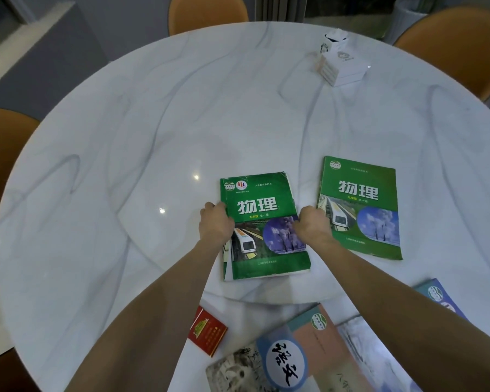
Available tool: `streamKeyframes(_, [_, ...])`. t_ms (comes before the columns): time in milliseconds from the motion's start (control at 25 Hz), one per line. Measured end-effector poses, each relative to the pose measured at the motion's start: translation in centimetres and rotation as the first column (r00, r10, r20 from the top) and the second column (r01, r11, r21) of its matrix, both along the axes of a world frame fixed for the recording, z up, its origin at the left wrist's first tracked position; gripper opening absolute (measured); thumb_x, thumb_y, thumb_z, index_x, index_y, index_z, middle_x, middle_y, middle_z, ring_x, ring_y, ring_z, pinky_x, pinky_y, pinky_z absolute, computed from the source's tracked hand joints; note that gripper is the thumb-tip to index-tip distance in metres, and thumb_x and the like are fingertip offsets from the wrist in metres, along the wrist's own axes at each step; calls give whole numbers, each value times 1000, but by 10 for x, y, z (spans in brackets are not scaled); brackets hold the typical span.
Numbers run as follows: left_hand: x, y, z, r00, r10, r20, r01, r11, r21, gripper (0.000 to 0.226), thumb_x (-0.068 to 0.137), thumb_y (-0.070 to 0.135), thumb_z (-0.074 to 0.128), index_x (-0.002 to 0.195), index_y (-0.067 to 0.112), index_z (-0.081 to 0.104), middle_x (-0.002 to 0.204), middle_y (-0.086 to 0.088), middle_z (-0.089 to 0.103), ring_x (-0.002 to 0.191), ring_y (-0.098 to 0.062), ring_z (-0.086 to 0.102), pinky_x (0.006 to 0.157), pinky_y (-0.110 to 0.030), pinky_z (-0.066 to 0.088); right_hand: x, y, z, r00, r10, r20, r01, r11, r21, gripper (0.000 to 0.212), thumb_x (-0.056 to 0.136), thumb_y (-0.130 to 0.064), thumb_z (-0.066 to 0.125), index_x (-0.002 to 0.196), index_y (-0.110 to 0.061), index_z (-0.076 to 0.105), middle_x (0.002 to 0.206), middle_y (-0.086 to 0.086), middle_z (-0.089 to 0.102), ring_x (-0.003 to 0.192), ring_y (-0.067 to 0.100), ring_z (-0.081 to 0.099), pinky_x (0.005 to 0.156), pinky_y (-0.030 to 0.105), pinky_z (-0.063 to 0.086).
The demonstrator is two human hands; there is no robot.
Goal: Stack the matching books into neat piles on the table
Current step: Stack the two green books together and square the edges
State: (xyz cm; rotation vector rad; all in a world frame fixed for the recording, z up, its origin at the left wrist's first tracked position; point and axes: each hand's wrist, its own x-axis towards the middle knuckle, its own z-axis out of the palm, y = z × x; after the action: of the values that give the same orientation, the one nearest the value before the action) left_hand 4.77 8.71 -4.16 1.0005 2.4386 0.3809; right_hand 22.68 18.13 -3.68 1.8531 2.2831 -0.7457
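round marble table (pixel 125 137) under cool light, orange chairs (pixel 464 46) at its rim, white tissue box (pixel 341 63) at far right. between the two hands, a green physics pile (pixel 263 222) of apparently two or more copies, lower edges fanned out at near left. left hand (pixel 215 222) curled round the left edge, right hand (pixel 313 224) curled round the right edge, fingers folded under or against the covers; neither spread flat, both closed on the pile. just right of the right hand, apart from the pile, one more matching green book (pixel 362 205) lying alone. nearer than both wrists, a red pack (pixel 208 331) and several language books (pixel 294 357). best squared by pressing both edges inward together, then tapping the near edge flush before adding the lone copy. likely risk: worn top corner catching and skewing the pile.
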Motion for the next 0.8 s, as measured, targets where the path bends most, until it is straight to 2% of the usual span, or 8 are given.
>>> streamKeyframes(120, [8,5,10,988,-112,-106,110,994,-25,30,92,13,46,119,5,56,121,-18,51,113,-33,47,91,-44,48,5,3,10,993,99,57,-103,993,60,25,91,-14,49,109,-2,61,112,20,64,99,35,64,81,38,52])
streamKeyframes(360, [38,34,29,915,-325,-238,320,945,-60,29,94,23,42,114,7,57,117,-15,57,110,-31,52,90,-43,44,34,26,26,955,229,191,-262,950,169,26,89,-10,42,107,-4,60,111,17,63,99,32,60,71,33,43])
streamKeyframes(520, [67,57,30,854,-432,-291,429,900,-76,33,96,29,39,113,5,55,115,-17,58,109,-33,54,90,-46,46,68,47,29,957,208,203,-250,946,207,27,91,-14,41,111,-6,57,112,14,60,103,29,57,83,39,48])
streamKeyframes(640, [92,78,27,803,-499,-326,503,861,-78,34,96,27,39,118,6,52,120,-18,56,113,-34,51,91,-47,43,93,62,28,956,172,237,-232,939,254,34,93,-20,40,122,-7,52,122,15,57,114,30,52,95,45,44])
streamKeyframes(800, [123,104,19,735,-574,-362,574,810,-119,33,95,25,40,120,7,51,121,-17,55,113,-33,50,91,-46,42,125,81,19,957,114,268,-190,942,278,34,94,-22,39,122,-7,52,125,16,56,117,32,50,97,44,41])
